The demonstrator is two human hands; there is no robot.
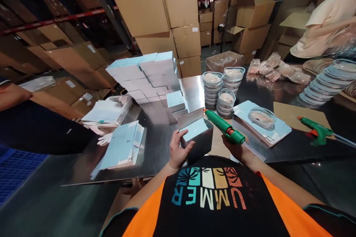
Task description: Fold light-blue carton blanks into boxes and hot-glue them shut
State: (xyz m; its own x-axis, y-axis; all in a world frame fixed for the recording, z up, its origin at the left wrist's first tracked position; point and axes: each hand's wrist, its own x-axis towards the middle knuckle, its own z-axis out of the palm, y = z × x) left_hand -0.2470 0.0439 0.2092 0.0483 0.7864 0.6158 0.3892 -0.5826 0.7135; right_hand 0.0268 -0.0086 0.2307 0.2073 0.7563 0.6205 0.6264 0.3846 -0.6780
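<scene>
My left hand (179, 150) grips the near left side of a small carton (198, 133), thumb and fingers around its edge. The carton's top is pale and one flap stands up at the far side. In my right hand (236, 148) is a green hot glue gun (226, 126), its orange nozzle close to the raised flap. A clear glue stick sticks out of its back end. My right fingers are partly hidden behind the gun. To the right, a clear oval container (261, 118) rests on a pile of flat pale sheets (278, 133).
A second green glue gun (317, 129) lies on cardboard at right. Stacked containers (213, 89) stand beyond my hands, white boxes (152, 74) at back left. Flat cartons (122, 146) lie left. One person (319, 26) stands far right; another person's arm (13, 94) shows at left.
</scene>
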